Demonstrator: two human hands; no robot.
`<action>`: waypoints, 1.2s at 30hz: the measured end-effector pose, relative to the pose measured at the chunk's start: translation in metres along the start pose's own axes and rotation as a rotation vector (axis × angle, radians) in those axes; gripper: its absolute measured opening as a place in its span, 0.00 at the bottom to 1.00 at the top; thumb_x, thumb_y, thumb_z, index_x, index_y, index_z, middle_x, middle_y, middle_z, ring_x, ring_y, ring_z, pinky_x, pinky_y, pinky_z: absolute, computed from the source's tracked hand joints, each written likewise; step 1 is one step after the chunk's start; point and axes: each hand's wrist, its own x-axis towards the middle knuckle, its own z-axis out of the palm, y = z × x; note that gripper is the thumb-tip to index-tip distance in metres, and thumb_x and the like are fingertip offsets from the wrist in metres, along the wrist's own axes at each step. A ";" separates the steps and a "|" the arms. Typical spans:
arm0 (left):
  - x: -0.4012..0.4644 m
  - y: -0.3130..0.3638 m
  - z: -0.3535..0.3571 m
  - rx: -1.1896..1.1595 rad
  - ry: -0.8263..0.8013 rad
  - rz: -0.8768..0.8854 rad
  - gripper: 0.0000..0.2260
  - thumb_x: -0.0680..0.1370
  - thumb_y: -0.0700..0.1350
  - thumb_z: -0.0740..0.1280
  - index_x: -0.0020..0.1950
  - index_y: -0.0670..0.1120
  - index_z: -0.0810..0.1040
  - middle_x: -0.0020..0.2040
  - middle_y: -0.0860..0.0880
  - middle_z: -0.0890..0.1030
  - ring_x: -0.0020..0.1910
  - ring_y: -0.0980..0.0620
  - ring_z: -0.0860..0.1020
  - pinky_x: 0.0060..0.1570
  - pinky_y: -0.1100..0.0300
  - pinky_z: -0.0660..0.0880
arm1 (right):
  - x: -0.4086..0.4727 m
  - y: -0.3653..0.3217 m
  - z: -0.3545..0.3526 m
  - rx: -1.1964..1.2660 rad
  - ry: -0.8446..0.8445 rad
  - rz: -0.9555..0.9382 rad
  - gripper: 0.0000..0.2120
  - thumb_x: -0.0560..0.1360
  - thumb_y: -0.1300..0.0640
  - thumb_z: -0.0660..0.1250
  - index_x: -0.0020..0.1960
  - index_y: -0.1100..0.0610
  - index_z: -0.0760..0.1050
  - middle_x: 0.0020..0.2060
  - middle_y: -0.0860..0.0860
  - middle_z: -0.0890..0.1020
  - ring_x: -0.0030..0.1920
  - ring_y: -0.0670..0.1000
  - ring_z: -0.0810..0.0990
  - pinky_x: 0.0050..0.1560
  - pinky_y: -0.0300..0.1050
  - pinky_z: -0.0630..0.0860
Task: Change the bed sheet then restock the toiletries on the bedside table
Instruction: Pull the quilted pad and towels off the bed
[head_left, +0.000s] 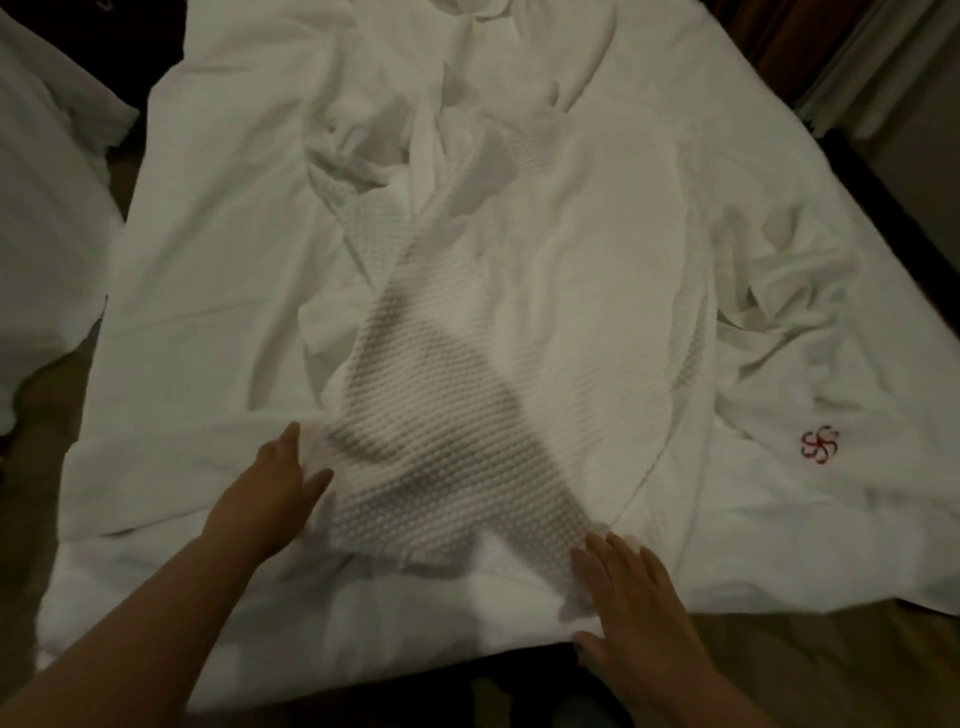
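A white bed sheet (218, 270) lies rumpled across the bed, with a red embroidered emblem (820, 446) near its right front corner. On top of it lies a white waffle-textured blanket (441, 447), running from the front middle toward the back. My left hand (270, 499) rests with straight fingers on the blanket's left edge. My right hand (631, 608) lies flat with spread fingers on the blanket's near right corner, at the bed's front edge. No toiletries or bedside table are in view.
A heap of white linen (47, 218) sits at the left beside the bed, over brown floor (31, 499). A dark bed frame edge (893, 208) runs along the right. Curtains (852, 57) hang at the back right.
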 end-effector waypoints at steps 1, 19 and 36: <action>0.000 -0.006 0.002 -0.056 -0.038 -0.083 0.28 0.81 0.53 0.56 0.77 0.42 0.53 0.74 0.38 0.62 0.69 0.40 0.66 0.65 0.50 0.64 | -0.005 0.004 0.004 -0.048 0.093 -0.045 0.27 0.68 0.43 0.56 0.62 0.57 0.67 0.61 0.56 0.72 0.71 0.56 0.58 0.73 0.50 0.45; 0.005 0.019 -0.049 -0.142 -0.006 0.169 0.15 0.75 0.32 0.60 0.45 0.49 0.82 0.47 0.49 0.78 0.48 0.49 0.75 0.50 0.60 0.68 | 0.009 0.076 -0.063 -0.465 0.074 -0.145 0.20 0.40 0.60 0.83 0.30 0.57 0.81 0.38 0.56 0.81 0.47 0.63 0.79 0.70 0.60 0.45; -0.018 0.049 -0.086 -0.273 -0.449 0.233 0.04 0.76 0.43 0.68 0.47 0.51 0.81 0.47 0.48 0.83 0.46 0.52 0.81 0.47 0.62 0.77 | -0.014 0.087 -0.138 -0.184 -0.626 0.399 0.14 0.79 0.51 0.59 0.64 0.41 0.71 0.64 0.42 0.73 0.67 0.46 0.68 0.71 0.50 0.53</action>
